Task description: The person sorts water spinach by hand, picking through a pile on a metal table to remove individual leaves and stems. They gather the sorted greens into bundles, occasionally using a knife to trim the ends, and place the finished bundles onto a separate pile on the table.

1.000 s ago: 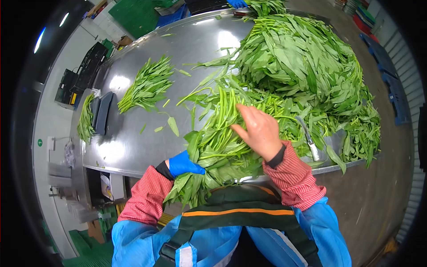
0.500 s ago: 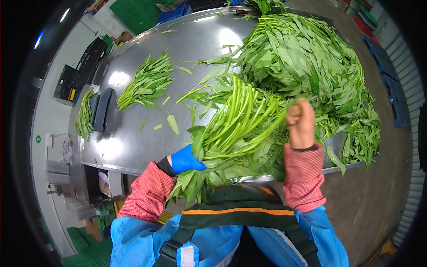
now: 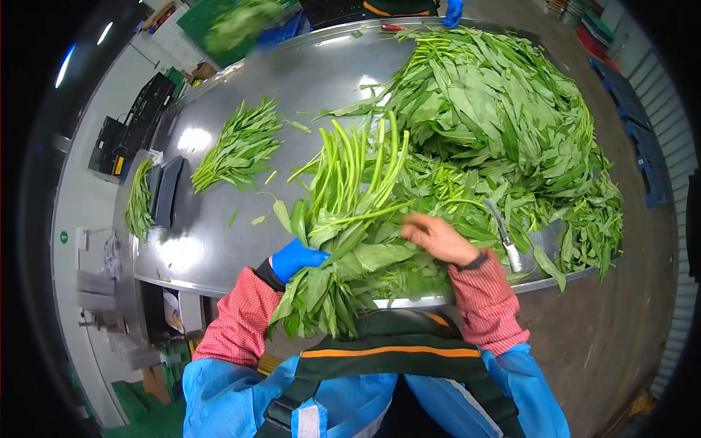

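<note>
My left hand (image 3: 298, 259), in a blue glove, is closed round a bunch of long-leaved greens (image 3: 365, 255). The thick pale-green stems (image 3: 358, 164) of the bunch point away from me, and its leaves hang toward my apron at the table edge. My bare right hand (image 3: 442, 239) is just right of the bunch, its bent fingers slightly apart and blurred beside a stem lying across it. A knife with a curved blade and pale handle (image 3: 514, 258) lies right of that hand, among loose leaves.
A large heap of the same greens (image 3: 496, 109) covers the right of the metal table (image 3: 212, 252). A smaller bunch (image 3: 239, 146) lies at left, near a dark tray-like object (image 3: 168, 191) and another bunch (image 3: 138, 201). Across the table, a blue-gloved hand (image 3: 453, 12) of another person shows.
My right hand has come left and down from the heap to the bunch, uncovering the knife. The held bunch has swung left, stems more upright. Blurred greens now show at the far edge.
</note>
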A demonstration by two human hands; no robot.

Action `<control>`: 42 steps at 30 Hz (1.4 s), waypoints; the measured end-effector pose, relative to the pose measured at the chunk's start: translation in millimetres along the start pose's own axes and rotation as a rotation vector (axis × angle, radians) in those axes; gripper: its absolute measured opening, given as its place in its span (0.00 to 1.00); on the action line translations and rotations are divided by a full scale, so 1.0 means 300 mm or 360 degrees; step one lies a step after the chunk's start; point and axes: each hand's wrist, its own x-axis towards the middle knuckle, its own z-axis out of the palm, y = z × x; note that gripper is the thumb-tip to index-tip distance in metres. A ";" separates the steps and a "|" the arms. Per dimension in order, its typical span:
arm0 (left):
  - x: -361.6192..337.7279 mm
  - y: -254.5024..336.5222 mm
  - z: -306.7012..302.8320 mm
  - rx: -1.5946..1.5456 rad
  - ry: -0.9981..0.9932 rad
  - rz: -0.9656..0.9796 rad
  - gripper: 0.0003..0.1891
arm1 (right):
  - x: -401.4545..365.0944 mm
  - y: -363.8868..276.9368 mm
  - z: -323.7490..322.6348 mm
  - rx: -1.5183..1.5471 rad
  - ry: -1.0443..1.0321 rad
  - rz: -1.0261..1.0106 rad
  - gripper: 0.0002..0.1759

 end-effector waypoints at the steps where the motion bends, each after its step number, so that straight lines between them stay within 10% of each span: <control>1: -0.003 0.038 0.046 -0.0106 0.0005 0.0025 0.27 | 0.041 0.017 0.006 0.0177 0.0006 -0.0117 0.45; 4: -0.008 0.208 0.188 0.0603 -0.0058 -0.0275 0.32 | 0.127 0.013 -0.018 0.1258 0.0006 -0.0292 0.62; 5: 0.056 0.069 0.184 0.0561 -0.0094 0.0644 0.31 | 0.153 0.000 -0.018 0.1397 0.0050 -0.0406 0.63; 7: 0.080 0.078 0.206 0.1476 -0.0004 0.0253 0.30 | 0.188 -0.033 -0.015 0.1676 0.0145 -0.0630 0.66; 8: 0.088 0.077 0.214 0.1924 0.0042 0.0038 0.31 | 0.187 -0.048 -0.022 0.1618 0.0068 -0.0618 0.66; 9: 0.089 0.043 0.217 0.1971 0.0240 0.0703 0.29 | 0.179 -0.071 -0.028 0.1562 -0.0008 -0.0607 0.66; 17: 0.122 0.005 0.239 0.2551 0.0560 0.0620 0.10 | 0.183 -0.050 -0.061 0.1520 0.0030 -0.0426 0.64; 24: 0.120 0.021 0.202 0.2142 0.0086 0.0830 0.17 | 0.157 -0.166 -0.067 0.1229 -0.0320 -0.0475 0.56; 27: 0.169 -0.014 0.161 0.1911 -0.0037 0.1089 0.23 | 0.143 -0.246 -0.053 0.0981 -0.0197 -0.0448 0.32; 29: 0.157 0.032 0.171 0.1671 -0.0043 0.1069 0.26 | 0.127 -0.307 -0.014 0.0915 0.0019 -0.0371 0.16; 33: 0.068 0.117 0.141 0.1194 0.0333 0.1366 0.36 | 0.030 -0.583 0.000 0.0434 -0.0009 -0.0871 0.18; 36: 0.069 0.012 0.035 0.1702 0.0892 0.1031 0.44 | -0.064 -0.783 -0.081 0.0427 0.0026 -0.1278 0.16; 40: 0.019 0.071 0.034 0.2507 0.0117 -0.0205 0.35 | 0.053 -0.805 -0.135 -0.0362 0.0772 -0.1068 0.11; 42: 0.082 -0.060 -0.075 0.1658 -0.0298 0.0158 0.37 | 0.059 -0.809 -0.089 -0.0263 0.0569 -0.1192 0.13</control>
